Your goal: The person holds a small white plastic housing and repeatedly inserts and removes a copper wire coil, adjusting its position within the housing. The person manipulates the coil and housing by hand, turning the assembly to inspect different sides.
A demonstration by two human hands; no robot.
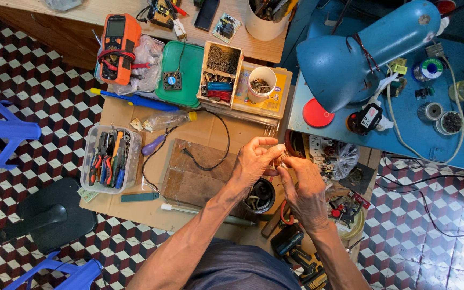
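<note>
Checkered red, white and black floor tiles point(38, 80) surround a sheet of cardboard point(210, 131) spread as a work surface, with both hands meeting above its near right part.

Left hand point(253, 161) has its fingers curled and its thumb and forefinger pinched on a small metal part point(280, 159). Right hand point(304, 188) comes up from below, fingertips closed on the same part, so the two hands touch at it. What the part is cannot be told; it is too small.

Just below the left hand sits a round black pot point(260, 196) with bits in it. Left of that hand lies a dark wooden board point(194, 174), a black wire point(216, 156) looping over it. Below the right hand a black and yellow drill point(299, 255) lies near the person's lap. Right of the right hand a clear bag point(345, 161) rests on circuit boards.

Farther left, a clear tub point(108, 157) holds pliers and cutters, with a purple-handled screwdriver point(154, 145) between tub and board. Beyond the hands stand a white cup point(261, 83), a wooden box of screws point(220, 72), a green tray point(186, 72) with a small fan on it, and an orange meter point(119, 45). Up to the right, a blue desk lamp point(361, 51) leans over a blue table point(404, 129). Blue plastic chairs point(1, 131) stand at the far left.
</note>
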